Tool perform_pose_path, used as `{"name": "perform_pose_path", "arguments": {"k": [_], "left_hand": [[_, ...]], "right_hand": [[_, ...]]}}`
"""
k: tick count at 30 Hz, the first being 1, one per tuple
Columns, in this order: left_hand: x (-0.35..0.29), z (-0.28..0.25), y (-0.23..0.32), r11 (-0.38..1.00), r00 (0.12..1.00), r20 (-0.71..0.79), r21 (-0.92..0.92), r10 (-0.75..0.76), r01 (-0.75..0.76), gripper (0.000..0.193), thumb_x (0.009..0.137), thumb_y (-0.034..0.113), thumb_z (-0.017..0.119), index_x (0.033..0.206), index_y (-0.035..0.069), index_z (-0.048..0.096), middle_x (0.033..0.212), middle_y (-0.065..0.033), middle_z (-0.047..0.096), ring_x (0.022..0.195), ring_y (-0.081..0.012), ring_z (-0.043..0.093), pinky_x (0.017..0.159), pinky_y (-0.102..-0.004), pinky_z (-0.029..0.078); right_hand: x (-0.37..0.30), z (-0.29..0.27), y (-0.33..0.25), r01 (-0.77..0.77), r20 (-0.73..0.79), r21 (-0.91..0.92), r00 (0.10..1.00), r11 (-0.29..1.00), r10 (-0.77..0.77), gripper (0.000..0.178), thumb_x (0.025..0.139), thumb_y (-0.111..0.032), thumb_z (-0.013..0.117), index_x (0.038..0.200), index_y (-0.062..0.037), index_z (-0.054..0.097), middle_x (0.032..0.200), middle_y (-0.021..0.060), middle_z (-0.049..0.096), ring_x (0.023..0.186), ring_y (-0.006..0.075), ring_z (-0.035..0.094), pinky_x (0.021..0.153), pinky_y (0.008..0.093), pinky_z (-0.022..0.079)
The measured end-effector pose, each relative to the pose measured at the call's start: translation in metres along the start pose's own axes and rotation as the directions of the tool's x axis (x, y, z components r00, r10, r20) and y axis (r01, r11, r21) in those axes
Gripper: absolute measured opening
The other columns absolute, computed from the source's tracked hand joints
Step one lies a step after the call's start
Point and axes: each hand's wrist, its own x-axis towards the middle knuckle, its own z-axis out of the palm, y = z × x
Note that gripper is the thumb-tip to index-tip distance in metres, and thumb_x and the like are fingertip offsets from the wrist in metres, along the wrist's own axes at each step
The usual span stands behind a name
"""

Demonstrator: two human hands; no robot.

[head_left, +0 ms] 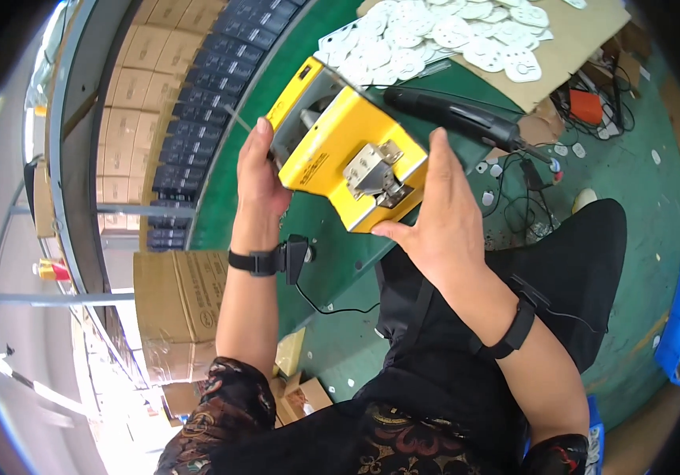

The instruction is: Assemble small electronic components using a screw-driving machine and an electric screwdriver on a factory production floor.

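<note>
Hands up above the green table (pixel 332 269): your left hand (pixel 259 178) clasps the yellow device (pixel 340 146) at its left end, your right hand (pixel 443 210) grips its right corner, thumb underneath. Black power tool (pixel 455 115) lies just beyond, white cutouts (pixel 435 36) behind.

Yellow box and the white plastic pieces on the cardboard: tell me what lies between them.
In the head view, a black power screwdriver lies on the green table between the yellow box and the white plastic pieces.

Left hand (pixel 259 170) and right hand (pixel 441 210) raised, fingers curled, gripping.
</note>
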Motion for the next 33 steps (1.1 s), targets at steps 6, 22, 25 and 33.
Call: {"name": "perform_pose_path", "arguments": {"k": [6,22,25,33], "left_hand": [[-0.017,0.021,0.010,0.970,0.971,-0.104,0.138,0.215,-0.200,0.051,0.093,0.027,0.067,0.127,-0.006,0.049,0.117,-0.0185,0.064,0.099,-0.0251,0.069,0.086,-0.0392,0.059],[-0.035,0.040,0.009,0.936,0.939,-0.072,0.131,0.337,-0.326,0.053,0.100,0.033,0.055,0.133,-0.008,0.047,0.121,-0.0195,0.062,0.101,-0.0244,0.067,0.086,-0.0362,0.058],[-0.054,0.061,0.016,0.879,0.893,-0.102,0.257,0.438,-0.402,0.049,0.099,0.029,0.059,0.129,-0.007,0.049,0.120,-0.0192,0.063,0.101,-0.0241,0.068,0.087,-0.0365,0.058],[-0.038,0.044,0.010,0.909,0.922,-0.093,0.230,0.377,-0.348,0.046,0.099,0.029,0.058,0.128,-0.007,0.050,0.118,-0.0182,0.064,0.101,-0.0240,0.068,0.086,-0.0359,0.058]], "right_hand": [[-0.006,-0.003,0.008,0.071,-0.072,0.013,0.995,0.997,-0.070,0.122,0.052,-0.023,0.093,0.146,0.0078,0.021,0.137,0.0314,0.044,0.127,0.0431,0.049,0.106,0.0415,0.044],[-0.009,-0.004,0.023,0.134,-0.116,0.023,0.985,0.991,-0.130,0.121,0.044,-0.027,0.095,0.141,0.0063,0.030,0.135,0.0274,0.050,0.122,0.0408,0.055,0.100,0.0429,0.048],[-0.010,-0.001,0.029,0.196,-0.191,0.060,0.965,0.979,-0.182,0.118,0.043,-0.027,0.095,0.139,0.0050,0.033,0.134,0.0262,0.051,0.121,0.0401,0.056,0.098,0.0432,0.048],[-0.007,-0.001,0.030,0.242,-0.210,0.053,0.951,0.969,-0.227,0.116,0.043,-0.028,0.095,0.138,0.0027,0.035,0.134,0.0239,0.053,0.121,0.0384,0.056,0.097,0.0423,0.048]]}}
